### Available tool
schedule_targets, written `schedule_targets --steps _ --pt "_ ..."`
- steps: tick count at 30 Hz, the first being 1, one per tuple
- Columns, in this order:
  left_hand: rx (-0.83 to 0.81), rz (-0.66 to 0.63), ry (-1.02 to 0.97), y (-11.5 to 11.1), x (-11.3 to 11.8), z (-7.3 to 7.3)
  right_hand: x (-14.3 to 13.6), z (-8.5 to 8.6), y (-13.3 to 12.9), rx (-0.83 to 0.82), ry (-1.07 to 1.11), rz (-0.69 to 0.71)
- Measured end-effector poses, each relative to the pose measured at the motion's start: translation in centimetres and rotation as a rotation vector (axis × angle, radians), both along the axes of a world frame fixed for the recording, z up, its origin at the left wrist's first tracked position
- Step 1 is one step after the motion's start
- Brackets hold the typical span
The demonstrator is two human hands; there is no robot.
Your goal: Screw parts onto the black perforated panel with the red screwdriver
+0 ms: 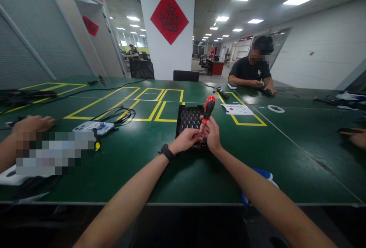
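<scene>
A black tray with rows of small metallic-looking pieces lies on the green table in front of me. Over its near right part, a red and black screwdriver stands nearly upright, handle up. My right hand has its fingers wrapped round the lower part of the screwdriver. Coming in from the left, my left hand has its fingers pinched near the shaft's lower end. What those fingertips hold, if anything, is too small and hidden to name. A black watch is on my left wrist.
Yellow tape outlines mark the green table. A cable bundle lies to the left, a paper sheet and a tape roll to the right. Other people's hands show at both sides; a person sits across the table.
</scene>
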State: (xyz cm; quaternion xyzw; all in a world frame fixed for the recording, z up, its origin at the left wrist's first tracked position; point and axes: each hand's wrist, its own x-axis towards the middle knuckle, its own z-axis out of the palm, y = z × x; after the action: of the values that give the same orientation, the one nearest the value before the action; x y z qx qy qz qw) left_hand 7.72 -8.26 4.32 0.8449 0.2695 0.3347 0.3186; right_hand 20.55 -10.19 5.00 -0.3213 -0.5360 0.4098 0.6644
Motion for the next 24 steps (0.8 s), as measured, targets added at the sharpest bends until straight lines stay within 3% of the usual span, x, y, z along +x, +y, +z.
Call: schedule_targets --steps 13,24 --pt "-0.025 0.102 -0.022 -0.41 -0.01 0.53 -0.42 0.29 -0.21 0.064 0.015 -0.077" --pt "-0.008 0.002 -0.016 -0.44 -0.07 0.70 -0.24 0.20 -0.15 0.010 0.021 -0.029"
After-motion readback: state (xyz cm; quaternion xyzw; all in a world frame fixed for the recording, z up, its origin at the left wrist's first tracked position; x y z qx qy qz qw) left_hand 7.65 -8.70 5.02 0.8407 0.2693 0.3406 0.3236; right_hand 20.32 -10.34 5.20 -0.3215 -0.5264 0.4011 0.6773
